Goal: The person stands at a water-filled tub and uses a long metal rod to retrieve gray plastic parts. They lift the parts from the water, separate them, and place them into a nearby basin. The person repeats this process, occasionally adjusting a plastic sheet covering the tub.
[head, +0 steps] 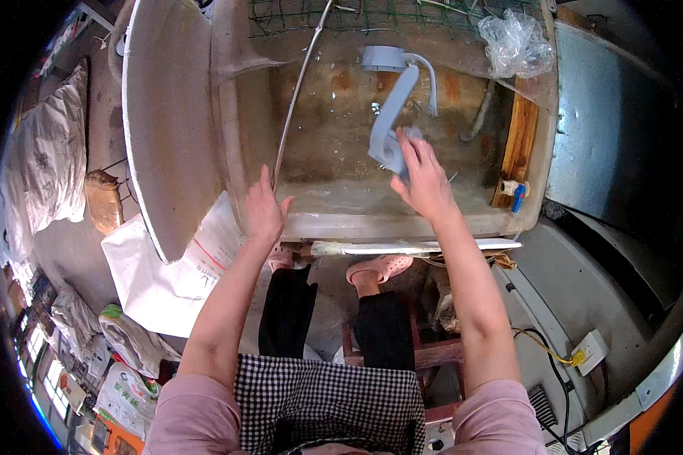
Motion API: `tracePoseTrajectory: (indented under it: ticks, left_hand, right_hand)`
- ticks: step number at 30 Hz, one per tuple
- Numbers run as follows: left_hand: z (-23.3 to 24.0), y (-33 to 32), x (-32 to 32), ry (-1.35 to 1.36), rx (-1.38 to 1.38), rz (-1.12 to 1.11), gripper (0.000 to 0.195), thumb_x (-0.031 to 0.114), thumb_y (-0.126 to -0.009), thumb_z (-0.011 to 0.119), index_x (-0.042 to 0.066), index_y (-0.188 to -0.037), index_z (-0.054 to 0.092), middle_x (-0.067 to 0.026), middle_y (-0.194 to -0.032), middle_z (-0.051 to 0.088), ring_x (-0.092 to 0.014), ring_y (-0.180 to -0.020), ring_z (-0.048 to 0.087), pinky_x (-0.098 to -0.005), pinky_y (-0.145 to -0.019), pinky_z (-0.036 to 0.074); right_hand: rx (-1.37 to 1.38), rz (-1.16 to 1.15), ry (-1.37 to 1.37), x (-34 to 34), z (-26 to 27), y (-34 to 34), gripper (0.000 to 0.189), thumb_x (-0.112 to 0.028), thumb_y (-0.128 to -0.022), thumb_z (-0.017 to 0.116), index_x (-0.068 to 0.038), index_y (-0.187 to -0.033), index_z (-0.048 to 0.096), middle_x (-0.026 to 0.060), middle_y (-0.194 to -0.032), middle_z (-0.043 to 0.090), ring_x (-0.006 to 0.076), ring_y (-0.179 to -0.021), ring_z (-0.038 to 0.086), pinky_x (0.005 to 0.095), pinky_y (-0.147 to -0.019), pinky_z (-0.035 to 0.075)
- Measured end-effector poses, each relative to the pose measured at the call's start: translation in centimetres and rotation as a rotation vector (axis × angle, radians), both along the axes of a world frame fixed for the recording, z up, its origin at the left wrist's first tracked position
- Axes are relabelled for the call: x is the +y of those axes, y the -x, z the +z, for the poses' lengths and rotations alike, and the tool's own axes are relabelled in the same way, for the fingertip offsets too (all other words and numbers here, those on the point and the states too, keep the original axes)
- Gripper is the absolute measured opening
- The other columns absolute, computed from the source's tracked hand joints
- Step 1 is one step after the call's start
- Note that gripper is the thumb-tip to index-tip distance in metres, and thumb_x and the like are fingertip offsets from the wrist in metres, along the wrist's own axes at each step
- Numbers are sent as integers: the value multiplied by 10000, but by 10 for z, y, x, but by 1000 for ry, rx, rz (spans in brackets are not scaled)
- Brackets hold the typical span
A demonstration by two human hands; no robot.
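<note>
A curved blue-grey plastic part (pixel 395 108), slightly blurred, is over the tub (pixel 353 224). My right hand (pixel 427 176) has its lower end between thumb and fingers. Just beyond, a white plastic ring-shaped piece (pixel 382 58) with a bent arm (pixel 431 79) is at the far side of the basin; I cannot tell whether the two pieces touch. My left hand (pixel 264 210) is over the tub's near left rim, thumb spread and fingers extended. Beside its fingertips runs a thin metal rod (pixel 300 85), slanting across the tub; contact is unclear.
Green wire mesh (pixel 375 20) and a clear plastic bag (pixel 515 42) lie at the far side. A wooden board (pixel 515 148) and a blue-handled valve (pixel 519 196) are on the right. A pale curved panel (pixel 171 114) and white sack (pixel 159 278) stand left; a socket box (pixel 592 352) is lower right.
</note>
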State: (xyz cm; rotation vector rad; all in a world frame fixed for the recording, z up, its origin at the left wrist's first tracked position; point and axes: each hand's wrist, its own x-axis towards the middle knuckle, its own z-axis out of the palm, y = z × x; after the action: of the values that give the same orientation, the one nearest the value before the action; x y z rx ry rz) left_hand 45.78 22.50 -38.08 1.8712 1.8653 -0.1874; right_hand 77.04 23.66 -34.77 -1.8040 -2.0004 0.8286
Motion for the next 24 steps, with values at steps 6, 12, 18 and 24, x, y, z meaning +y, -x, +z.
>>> tracePoseTrajectory:
  ticks: [6,12,18,24]
  left_hand:
    - [-7,-12,-9,4,-295,377,169,139,-894,482,35,-1026,468,-247,-781,552,-433,-773,545,-474,-662,412]
    - [31,24,-62,14,-406,452,169,138,-900,506,36,-1033,482,-195,-753,556,-330,-681,562,-402,-618,433]
    - [93,55,-98,35,-343,380,150,113,-891,527,31,-1013,494,-171,-709,529,-293,-630,534,-370,-588,429]
    - [161,109,-152,195,-205,321,120,110,-872,549,20,-926,491,-186,-680,503,-360,-609,517,-392,-548,417]
  right_hand:
    - [-180,100,201,72,-26,-1,660,-132,-690,667,-55,-1290,403,183,-1172,457,349,-1066,490,445,-880,451]
    - [41,18,330,42,-51,31,668,-161,-706,692,-37,-1294,400,171,-1213,444,333,-1096,492,382,-940,424]
    - [216,-89,-35,65,-60,82,497,-127,-797,601,-24,-1252,428,186,-1264,415,357,-1148,450,401,-975,385]
    - [-629,171,319,69,-106,6,344,-171,-815,489,-63,-1140,515,126,-1259,452,295,-1168,439,466,-930,381]
